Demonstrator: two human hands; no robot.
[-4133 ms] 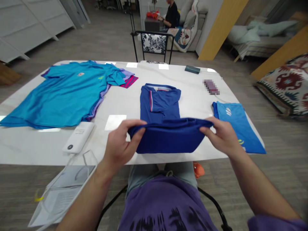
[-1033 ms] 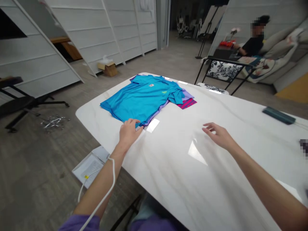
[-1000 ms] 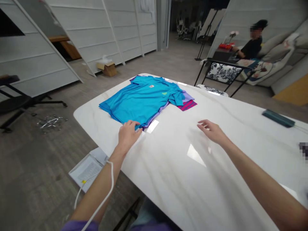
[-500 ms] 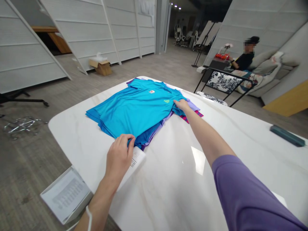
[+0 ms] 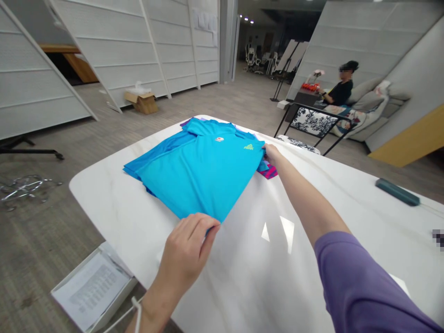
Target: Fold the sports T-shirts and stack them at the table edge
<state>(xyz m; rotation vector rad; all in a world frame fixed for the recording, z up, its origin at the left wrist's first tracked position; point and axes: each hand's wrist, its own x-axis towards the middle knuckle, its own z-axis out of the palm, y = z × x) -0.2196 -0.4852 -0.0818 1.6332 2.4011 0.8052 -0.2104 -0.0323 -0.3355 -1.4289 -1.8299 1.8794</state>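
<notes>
A bright blue T-shirt with a small white patch and a green logo lies spread over other clothes. My left hand pinches its near bottom corner and holds it up off the table. At the shirt's right shoulder, my right hand is closed on the fabric by the sleeve. The near side of the shirt is stretched taut between both hands. A pink-and-dark patterned cloth shows below my right hand, and a bit of purple fabric sticks out at the far left corner.
The clothes lie on a white marbled table. A dark green bar-shaped object rests at the right. An open box with a printed sheet is below the left edge. Beyond stand a chair and a seated person.
Both hands have moved right and lifted the shirt's near side, drawing it taut. The bottom corner has come toward me, and the purple cloth beneath is now mostly covered.
</notes>
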